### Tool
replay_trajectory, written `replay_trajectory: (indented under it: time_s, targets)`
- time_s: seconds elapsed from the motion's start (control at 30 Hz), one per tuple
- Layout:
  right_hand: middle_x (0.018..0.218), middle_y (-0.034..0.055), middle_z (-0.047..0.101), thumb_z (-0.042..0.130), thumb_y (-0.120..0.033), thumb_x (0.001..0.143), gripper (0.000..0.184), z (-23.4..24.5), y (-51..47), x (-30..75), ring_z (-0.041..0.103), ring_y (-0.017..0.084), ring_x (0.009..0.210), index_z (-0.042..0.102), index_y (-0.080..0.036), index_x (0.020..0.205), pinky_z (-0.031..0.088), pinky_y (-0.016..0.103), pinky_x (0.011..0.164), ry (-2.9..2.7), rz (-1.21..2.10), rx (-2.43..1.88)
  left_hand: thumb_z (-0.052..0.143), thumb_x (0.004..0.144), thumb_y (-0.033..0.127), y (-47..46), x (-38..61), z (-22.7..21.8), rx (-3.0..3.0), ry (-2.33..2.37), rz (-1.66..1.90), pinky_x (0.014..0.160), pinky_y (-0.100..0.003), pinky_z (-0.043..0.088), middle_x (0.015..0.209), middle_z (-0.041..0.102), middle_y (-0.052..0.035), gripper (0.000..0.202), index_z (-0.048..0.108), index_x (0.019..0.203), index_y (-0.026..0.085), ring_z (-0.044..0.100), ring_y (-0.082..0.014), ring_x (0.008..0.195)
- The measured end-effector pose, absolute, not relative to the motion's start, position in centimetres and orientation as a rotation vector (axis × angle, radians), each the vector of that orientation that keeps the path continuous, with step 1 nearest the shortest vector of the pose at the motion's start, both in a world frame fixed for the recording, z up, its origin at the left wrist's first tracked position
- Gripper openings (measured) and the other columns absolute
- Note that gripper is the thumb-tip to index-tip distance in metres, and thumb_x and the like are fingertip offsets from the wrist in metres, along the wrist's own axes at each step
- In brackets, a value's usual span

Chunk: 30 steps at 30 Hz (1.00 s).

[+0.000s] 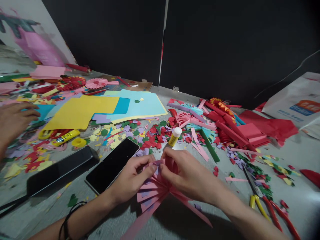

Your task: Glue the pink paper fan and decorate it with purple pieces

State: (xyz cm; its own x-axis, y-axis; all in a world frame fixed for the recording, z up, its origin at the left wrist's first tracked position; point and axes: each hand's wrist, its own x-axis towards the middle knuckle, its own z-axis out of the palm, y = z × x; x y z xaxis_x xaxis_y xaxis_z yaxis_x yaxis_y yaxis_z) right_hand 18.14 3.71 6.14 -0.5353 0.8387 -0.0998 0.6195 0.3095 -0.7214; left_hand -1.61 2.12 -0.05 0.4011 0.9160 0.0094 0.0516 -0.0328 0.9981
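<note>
Between my hands is a pink pleated paper fan (152,193), spread open with strips trailing toward me on both sides. My left hand (136,178) pinches its upper left edge, thumb and fingers closed on the paper. Opposite it, my right hand (182,171) grips the fan's upper right part, fingertips nearly meeting the left thumb. Small purple pieces show on the folds. A glue stick (175,136) with a white cap stands upright just beyond my right hand. Beside my left forearm lies a black smartphone (113,165).
Another person's hand (18,120) reaches in at the left. A black case (62,170) lies near the phone. Yellow paper sheets (82,110), cut paper flowers (152,136) and pleated rosettes (186,118) cover the floor. Scissors (253,183) lie at right, near a white bag (295,100).
</note>
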Motion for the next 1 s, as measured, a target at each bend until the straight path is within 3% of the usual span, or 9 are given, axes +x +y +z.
replay_trajectory:
  time_s: [0.27, 0.47, 0.63, 0.8, 1.0]
  targets:
    - [0.073, -0.0025, 0.057, 0.052, -0.022, 0.095, 0.015, 6.68, 3.34, 18.02, 0.047, 0.013, 0.064, 0.046, -0.023, 0.081, 0.03, 0.031, 0.059, -2.34, 1.012, -1.325, 0.052, 0.099, 0.037, 1.94, -1.58, -0.01, 1.513, 0.93, 0.913, 0.06, -0.026, 0.033, 0.067, 0.042, 0.0039, 0.037, 0.045, 0.067, 0.019, 0.038, -0.0122, 0.063]
    - [0.087, 0.0007, 0.067, 0.055, -0.022, 0.096, 0.005, 6.52, 3.6, 17.84, 0.057, 0.015, 0.077, 0.059, -0.021, 0.094, 0.039, 0.03, 0.069, -2.309, 1.059, -1.238, 0.048, 0.101, 0.038, 2.05, -1.57, 0.3, 1.574, 0.95, 0.92, 0.064, -0.027, 0.039, 0.07, 0.051, 0.0007, 0.039, 0.055, 0.068, 0.017, 0.046, -0.0141, 0.066]
    - [0.084, 0.0, 0.068, 0.058, -0.012, 0.088, 0.009, 6.25, 3.91, 17.76, 0.059, 0.015, 0.075, 0.06, -0.02, 0.088, 0.04, 0.029, 0.068, -2.258, 1.069, -1.215, 0.048, 0.101, 0.037, 1.82, -1.59, 0.36, 1.583, 0.966, 0.942, 0.064, -0.027, 0.039, 0.069, 0.051, 0.0006, 0.04, 0.054, 0.067, 0.018, 0.047, -0.0149, 0.067]
    - [0.077, -0.0023, 0.065, 0.059, -0.012, 0.083, 0.009, 6.24, 3.78, 17.59, 0.055, 0.013, 0.068, 0.059, -0.021, 0.081, 0.037, 0.028, 0.062, -2.19, 1.065, -1.269, 0.05, 0.099, 0.033, 1.71, -1.59, 0.4, 1.611, 0.898, 0.957, 0.063, -0.026, 0.036, 0.068, 0.045, 0.0029, 0.036, 0.048, 0.066, 0.019, 0.043, -0.0129, 0.064]
    - [0.071, -0.0044, 0.062, 0.06, -0.01, 0.081, 0.012, 6.42, 3.76, 17.62, 0.052, 0.012, 0.064, 0.057, -0.021, 0.076, 0.038, 0.027, 0.06, -2.137, 1.128, -1.268, 0.05, 0.099, 0.031, 1.76, -1.65, 0.35, 1.608, 0.869, 0.96, 0.067, -0.027, 0.037, 0.07, 0.048, 0.0021, 0.033, 0.051, 0.069, 0.019, 0.045, -0.0134, 0.067]
